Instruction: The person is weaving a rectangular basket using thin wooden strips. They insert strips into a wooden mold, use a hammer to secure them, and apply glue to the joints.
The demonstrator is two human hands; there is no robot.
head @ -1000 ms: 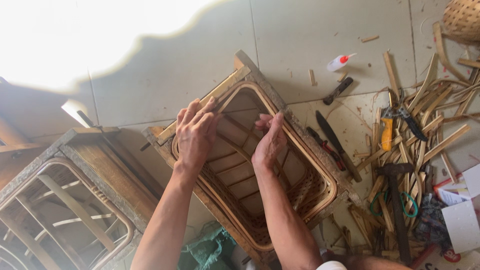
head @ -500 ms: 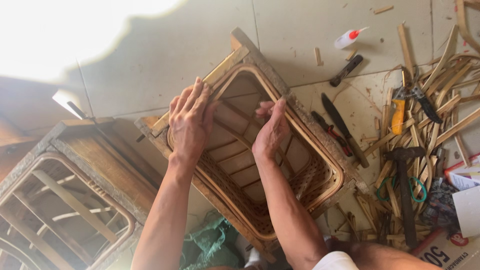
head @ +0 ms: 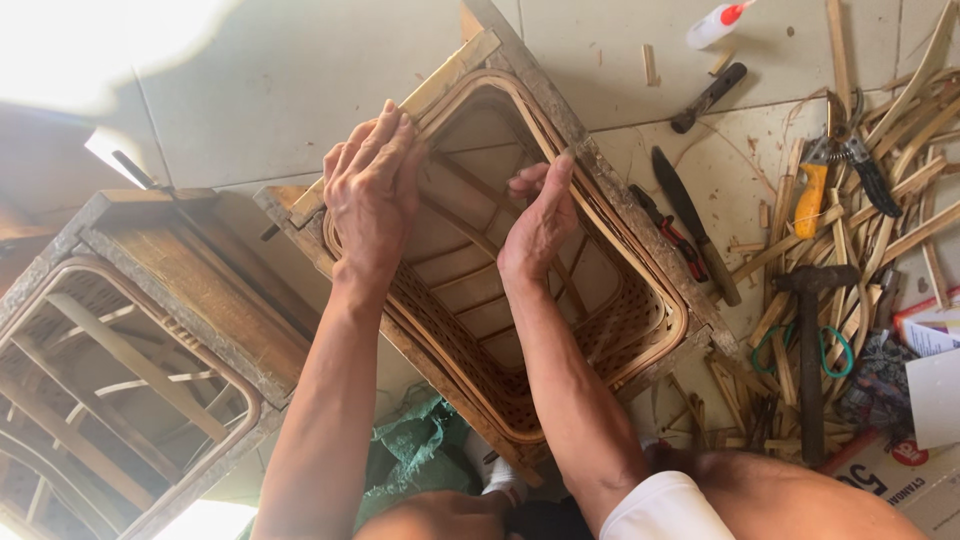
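A person looks down at a woven basket [head: 560, 330] set inside a rectangular wooden frame [head: 610, 190], which stands tilted on a tiled floor [head: 250, 90]. The left hand [head: 372, 185] lies flat with fingers together, pressing on the basket's rim at the frame's upper left edge; it grips nothing. The right hand [head: 540, 222] reaches inside the basket, fingers extended against the rim near the top; whether it pinches a strip cannot be told. The basket looks light and springy, its thin cane strips likely to bend or crack if forced, so the stiff wooden frame seems the safer place to take hold. To the left stands a second frame [head: 150, 340] with another basket inside. To the right lie a knife [head: 695, 235], a hammer [head: 810, 340], pliers [head: 815, 185], cane offcuts [head: 900, 110] and a glue bottle [head: 715, 24]. A green sack [head: 410, 455] lies by the person's knees.
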